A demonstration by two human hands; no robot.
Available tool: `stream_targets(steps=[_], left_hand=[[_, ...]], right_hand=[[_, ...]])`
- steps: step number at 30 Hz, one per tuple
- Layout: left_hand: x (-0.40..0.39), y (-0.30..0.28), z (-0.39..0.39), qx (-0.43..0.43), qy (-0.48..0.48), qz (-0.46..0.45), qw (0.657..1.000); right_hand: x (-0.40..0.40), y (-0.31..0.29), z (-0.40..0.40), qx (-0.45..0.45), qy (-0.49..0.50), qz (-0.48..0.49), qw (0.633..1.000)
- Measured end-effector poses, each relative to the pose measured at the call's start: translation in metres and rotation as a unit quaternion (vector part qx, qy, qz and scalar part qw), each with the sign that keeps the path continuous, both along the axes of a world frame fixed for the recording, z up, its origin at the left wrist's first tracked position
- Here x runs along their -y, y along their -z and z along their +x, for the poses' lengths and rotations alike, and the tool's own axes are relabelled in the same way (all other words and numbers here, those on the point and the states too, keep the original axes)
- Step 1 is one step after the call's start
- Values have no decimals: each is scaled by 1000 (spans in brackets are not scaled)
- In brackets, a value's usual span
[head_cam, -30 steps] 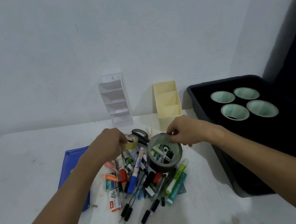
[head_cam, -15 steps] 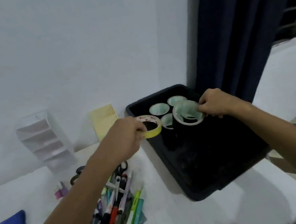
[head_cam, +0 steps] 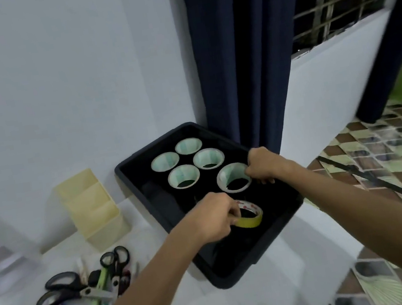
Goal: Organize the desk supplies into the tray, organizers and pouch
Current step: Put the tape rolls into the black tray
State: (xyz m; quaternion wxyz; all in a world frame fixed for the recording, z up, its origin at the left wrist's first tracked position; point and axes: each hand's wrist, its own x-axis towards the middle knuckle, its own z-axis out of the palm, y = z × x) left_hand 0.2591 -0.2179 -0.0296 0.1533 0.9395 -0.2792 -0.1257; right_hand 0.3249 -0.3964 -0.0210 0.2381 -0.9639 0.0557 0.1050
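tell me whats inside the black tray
Four black tape rolls standing, a fifth gripped by the right hand, yellow tape in the left hand. The floor beneath is hidden.

Over the black tray (head_cam: 129, 174) (four rolls inside), right hand (head_cam: 262, 166) grips dark tape roll (head_cam: 234, 181); left hand (head_cam: 212, 216) pinches yellow tape (head_cam: 250, 219).

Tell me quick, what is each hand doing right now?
Left hand: pinching the yellow tape roll over the black tray.
Right hand: gripping the dark tape roll.
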Motion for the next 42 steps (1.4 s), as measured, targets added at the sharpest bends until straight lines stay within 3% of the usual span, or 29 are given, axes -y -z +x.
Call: stream_targets(steps=[5,13,20,26,34,42], left_hand=[[1,19,9,-5,10,13,1000],[2,34,20,-11,3,22,1000],[9,43,20,10,22,18,1000],[16,41,30,-4,19,26,999],[32,44,37,-27,13,17,999],[51,43,39,-8,-5,10,1000]], right_hand=[[2,11,3,8,20,3,1000],[3,28,3,107,13,62,992],[11,15,3,-24,-62,4,998],[9,21,5,67,-94,-28,993],[25,28,1,97,-125,-9,987],[27,24,-1,126,-144,-65,979]])
